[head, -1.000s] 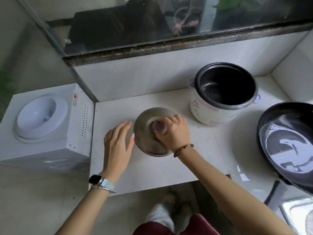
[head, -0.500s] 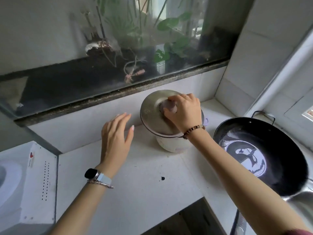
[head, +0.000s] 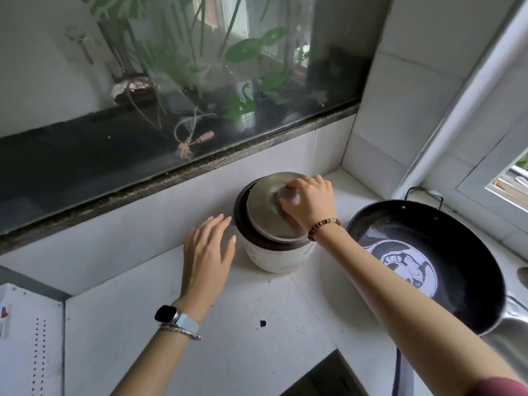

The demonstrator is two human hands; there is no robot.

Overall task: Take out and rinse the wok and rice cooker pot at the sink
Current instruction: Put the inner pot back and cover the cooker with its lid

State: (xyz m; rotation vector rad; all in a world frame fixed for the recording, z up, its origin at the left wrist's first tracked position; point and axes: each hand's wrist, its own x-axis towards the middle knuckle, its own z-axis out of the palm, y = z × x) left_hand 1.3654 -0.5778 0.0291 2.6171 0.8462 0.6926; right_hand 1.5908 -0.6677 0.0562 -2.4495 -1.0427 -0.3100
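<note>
Right fingers (head: 294, 184) are curled round the lid knob (head: 289, 198), thumb on the near side, so our right hand (head: 311, 202) grips the knob. A ring sits on one finger and a bead bracelet (head: 324, 228) on the wrist.

The lid (head: 268, 210) is metal and tilted: its near edge sits low inside the cooker rim, its far edge rides higher. It isn't seated flat. A dark crescent of the pot (head: 240, 215) shows to the left of the lid, still inside the cooker (head: 274, 257). Can't tell what's in the pot, the lid covers it.

Left fingers (head: 217, 224) are straight and loosely spread, holding nothing. Our left hand (head: 207, 254) hovers flat just left of the cooker, fingertips near its rim; can't tell if they touch it. Watch (head: 167, 315) and a thin chain bracelet on that wrist.

The cooker stands on the white counter (head: 228, 352), pushed into the back corner under the window sill (head: 171, 175). A small dark spot (head: 263, 323) sits on the counter in front of it.

The wok (head: 428, 270) is to the right of the cooker, close beside it, dark inside with a pale glare patch at the bottom. Its wire loop handle (head: 425, 192) points toward the far wall. Its near right edge is over a steel sink rim (head: 508, 332).

Plants show behind the window glass (head: 200, 81). A white appliance (head: 28, 338) with rows of vent holes sits at the left edge.
</note>
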